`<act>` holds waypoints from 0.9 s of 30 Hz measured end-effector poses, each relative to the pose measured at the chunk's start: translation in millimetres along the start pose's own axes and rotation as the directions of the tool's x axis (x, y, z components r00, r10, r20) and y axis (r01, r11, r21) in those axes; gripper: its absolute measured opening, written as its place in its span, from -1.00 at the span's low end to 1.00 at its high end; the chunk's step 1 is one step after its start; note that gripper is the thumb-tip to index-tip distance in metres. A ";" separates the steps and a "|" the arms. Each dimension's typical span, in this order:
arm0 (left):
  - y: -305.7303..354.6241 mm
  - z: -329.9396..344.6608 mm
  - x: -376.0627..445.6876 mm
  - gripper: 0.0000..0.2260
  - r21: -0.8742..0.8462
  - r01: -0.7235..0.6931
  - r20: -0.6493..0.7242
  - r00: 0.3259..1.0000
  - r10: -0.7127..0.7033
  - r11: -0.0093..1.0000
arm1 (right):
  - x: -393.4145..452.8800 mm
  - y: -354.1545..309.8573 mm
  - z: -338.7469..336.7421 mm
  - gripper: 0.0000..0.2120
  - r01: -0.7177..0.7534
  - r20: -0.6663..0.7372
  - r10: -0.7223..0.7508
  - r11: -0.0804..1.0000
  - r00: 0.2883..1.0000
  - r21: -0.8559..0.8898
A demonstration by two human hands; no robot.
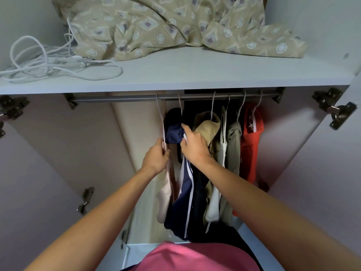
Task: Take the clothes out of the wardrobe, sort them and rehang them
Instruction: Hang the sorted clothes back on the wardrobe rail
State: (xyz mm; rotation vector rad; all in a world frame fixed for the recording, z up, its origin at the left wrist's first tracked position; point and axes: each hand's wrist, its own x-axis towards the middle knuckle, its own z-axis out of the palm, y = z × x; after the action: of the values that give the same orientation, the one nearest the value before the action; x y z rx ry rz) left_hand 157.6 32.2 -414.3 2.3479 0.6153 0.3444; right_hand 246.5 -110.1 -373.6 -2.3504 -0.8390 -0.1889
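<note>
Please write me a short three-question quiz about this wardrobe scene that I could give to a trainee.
1. True or false: the red garment hangs at the right end of the rail.
2. What does the left hand grip?
A. the white hanger with the pale pink garment
B. the white cord
C. a door hinge
3. Fill in: the right hand holds the ____ garment with white stripes.

Key
1. True.
2. A; the cord lies on the shelf above, beside the patterned bedding.
3. Navy.
</note>
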 end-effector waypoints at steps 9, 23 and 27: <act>25.3 7.4 -1.0 -0.81 0.058 -0.025 0.024 0.999 0.024 0.998 | -0.2 7.0 -13.6 -0.39 -0.032 0.048 0.036 0.996 0.998 -0.085; 67.1 29.6 -2.5 -0.76 0.088 -0.097 0.137 0.987 0.085 0.991 | -8.3 54.0 -47.4 -0.38 -0.099 -0.002 0.101 0.977 0.995 -0.191; 86.6 39.3 -1.1 -0.80 0.125 -0.149 0.182 0.975 0.124 0.981 | -10.6 72.5 -64.6 -0.41 -0.106 -0.010 0.107 0.966 0.994 -0.236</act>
State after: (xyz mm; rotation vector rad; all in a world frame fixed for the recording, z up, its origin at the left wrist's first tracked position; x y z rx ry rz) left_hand 201.4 -47.0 -385.1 2.5268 0.4058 0.1591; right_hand 287.2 -198.3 -363.2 -2.6118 -0.7226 -0.2525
